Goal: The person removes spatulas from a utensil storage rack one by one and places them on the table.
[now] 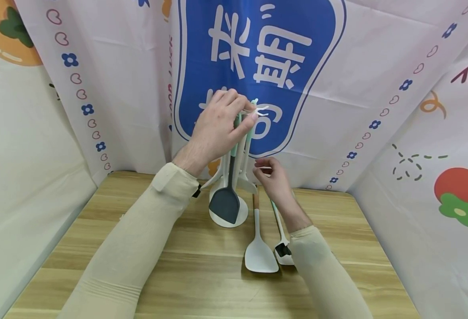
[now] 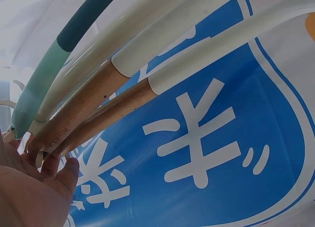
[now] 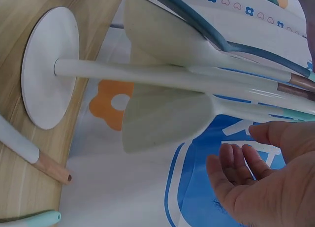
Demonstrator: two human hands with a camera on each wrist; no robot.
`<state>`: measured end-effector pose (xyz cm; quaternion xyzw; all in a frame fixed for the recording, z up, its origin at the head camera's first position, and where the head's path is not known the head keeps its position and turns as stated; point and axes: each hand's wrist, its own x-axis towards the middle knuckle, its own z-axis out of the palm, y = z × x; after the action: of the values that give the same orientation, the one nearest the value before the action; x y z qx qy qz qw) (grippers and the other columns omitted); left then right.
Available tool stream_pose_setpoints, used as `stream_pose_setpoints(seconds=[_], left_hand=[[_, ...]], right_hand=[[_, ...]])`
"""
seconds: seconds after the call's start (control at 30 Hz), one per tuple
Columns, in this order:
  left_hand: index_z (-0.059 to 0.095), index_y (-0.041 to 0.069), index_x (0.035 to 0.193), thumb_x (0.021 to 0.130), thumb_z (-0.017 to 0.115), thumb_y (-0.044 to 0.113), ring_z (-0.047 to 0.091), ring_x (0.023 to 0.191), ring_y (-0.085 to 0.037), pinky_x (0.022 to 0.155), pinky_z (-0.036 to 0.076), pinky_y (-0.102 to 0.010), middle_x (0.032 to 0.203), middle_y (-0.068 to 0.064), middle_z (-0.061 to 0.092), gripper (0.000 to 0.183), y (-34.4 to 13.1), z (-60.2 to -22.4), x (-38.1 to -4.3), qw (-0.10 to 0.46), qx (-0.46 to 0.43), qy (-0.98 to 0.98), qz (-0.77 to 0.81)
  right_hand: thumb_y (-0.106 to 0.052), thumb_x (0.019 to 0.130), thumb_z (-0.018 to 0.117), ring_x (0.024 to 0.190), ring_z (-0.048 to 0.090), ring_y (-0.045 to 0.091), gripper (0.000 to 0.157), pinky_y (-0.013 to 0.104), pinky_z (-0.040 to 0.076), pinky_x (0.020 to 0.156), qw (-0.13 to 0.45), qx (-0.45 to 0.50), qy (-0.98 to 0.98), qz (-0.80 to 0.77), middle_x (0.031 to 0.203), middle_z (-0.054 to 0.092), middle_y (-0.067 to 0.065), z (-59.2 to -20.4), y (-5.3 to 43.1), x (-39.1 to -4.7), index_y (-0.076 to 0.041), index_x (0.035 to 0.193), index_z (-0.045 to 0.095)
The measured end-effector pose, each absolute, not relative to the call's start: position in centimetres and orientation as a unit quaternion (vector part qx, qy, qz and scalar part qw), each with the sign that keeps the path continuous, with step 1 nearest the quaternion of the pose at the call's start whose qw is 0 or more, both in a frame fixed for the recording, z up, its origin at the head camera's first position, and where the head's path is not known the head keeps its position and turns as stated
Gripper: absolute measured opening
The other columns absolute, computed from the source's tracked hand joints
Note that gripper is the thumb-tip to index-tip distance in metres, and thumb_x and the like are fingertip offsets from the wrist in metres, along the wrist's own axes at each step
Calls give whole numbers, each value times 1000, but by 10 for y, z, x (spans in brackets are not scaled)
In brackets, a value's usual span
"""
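Note:
My left hand [image 1: 220, 119] grips the top of a white utensil stand [image 1: 243, 215], fingers and thumb about its hooks. In the left wrist view, wooden handles [image 2: 74, 113] and a mint-and-dark handle [image 2: 42, 94] hang right at its fingertips. A dark grey turner [image 1: 225, 204] hangs at the stand's front, over its round base. Pale utensil heads [image 3: 167, 118] hang around the pole [image 3: 147, 78] in the right wrist view. My right hand [image 1: 274, 181], fingers loosely bent and holding nothing, is to the right of the stand, close to the hanging utensils.
A white turner [image 1: 260, 257] with a wooden handle lies on the wooden table [image 1: 194, 274], right of the stand's base. Beside it lies another white utensil [image 1: 278, 221] with a mint handle, partly hidden by my right arm. A printed cloth [image 1: 134, 88] hangs behind the table.

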<state>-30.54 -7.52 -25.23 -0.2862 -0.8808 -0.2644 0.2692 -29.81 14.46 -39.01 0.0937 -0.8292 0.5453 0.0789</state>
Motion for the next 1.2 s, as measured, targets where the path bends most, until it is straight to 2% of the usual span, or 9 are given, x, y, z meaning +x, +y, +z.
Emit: stream_pose_setpoints(seconds=[0.23,0.53,0.83,1.2], left_hand=[[75,18,142,120,49,51,52,155,-33,134,50,-54,147,-8,69,47,-75,-252,-306,274,-290,-878,-264],[74,18,144,120,49,51,51,158,-33,137,46,-55,149,-9,68,48,-75,-252,-307,273,-290,-879,-262],[74,17,145,121,49,53,50,158,-32,138,45,-54,149,-10,68,50,-75,-252,-308,266,-286,-883,-258],[74,18,143,120,49,52,51,157,-33,136,47,-55,147,-9,69,47,-76,-252,-306,274,-289,-879,-263]], right_hand=[[-9,115,69,140,71,44,41,38,62,109,74,105,-811,571,149,71,27,-391,133,-302,2,154,64],[-3,114,68,137,72,42,38,48,61,119,75,107,-794,593,146,70,25,-395,118,-305,3,151,64],[-2,117,66,135,72,43,29,46,60,116,76,112,-793,595,142,71,26,-397,112,-305,3,146,66],[0,116,65,133,71,45,28,53,58,121,88,121,-794,590,141,72,28,-396,113,-304,5,144,67]])
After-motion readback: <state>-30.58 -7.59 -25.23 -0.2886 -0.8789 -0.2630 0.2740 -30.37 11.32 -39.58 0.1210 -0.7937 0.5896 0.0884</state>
